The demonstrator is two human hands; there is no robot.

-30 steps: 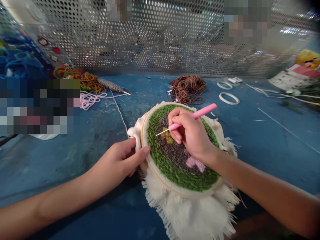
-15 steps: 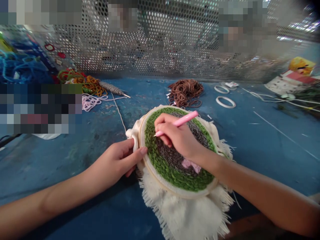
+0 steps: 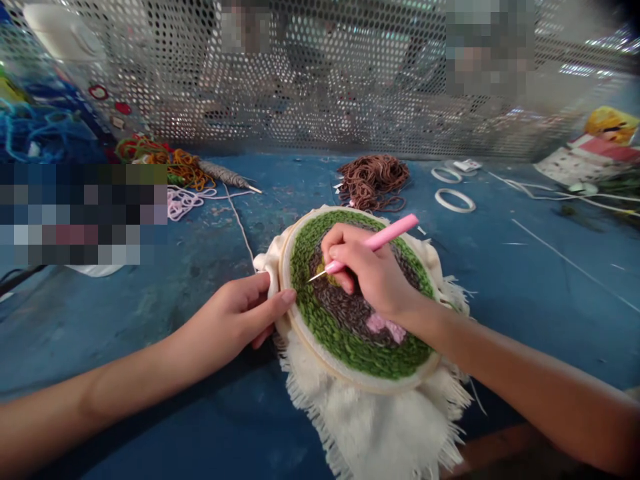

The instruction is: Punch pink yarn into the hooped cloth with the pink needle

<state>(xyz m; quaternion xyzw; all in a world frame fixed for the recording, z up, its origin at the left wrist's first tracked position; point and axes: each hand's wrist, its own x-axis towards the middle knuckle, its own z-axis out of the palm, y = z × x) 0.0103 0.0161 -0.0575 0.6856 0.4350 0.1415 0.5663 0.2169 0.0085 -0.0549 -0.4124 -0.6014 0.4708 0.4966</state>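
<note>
My right hand (image 3: 367, 270) grips a pink punch needle (image 3: 393, 233) like a pen. Its thin metal tip points down and left at the green stitched band on the left of the piece. An embroidery hoop (image 3: 320, 365) stretches cream cloth (image 3: 375, 427) with frayed edges hanging below it. Green loops (image 3: 345, 357) ring a grey-brown middle (image 3: 345, 307), with a pink patch (image 3: 385, 327) and a bit of yellow under my fingers. At the hoop's left rim my left hand (image 3: 250, 310) pinches the edge, thumb on top, its other fingers partly hidden beneath.
Brown yarn (image 3: 373, 180) lies behind the hoop, and two white rings (image 3: 455, 200) are to its right. Orange yarn (image 3: 187, 170), a grey yarn bundle (image 3: 225, 175) and pale pink cord (image 3: 185, 202) sit at back left. A perforated metal panel (image 3: 310, 100) borders the blue table (image 3: 125, 313).
The needle's tip has come up from the stitches, showing more bare metal. My right hand has shifted slightly right. My left hand keeps its hold on the hoop.
</note>
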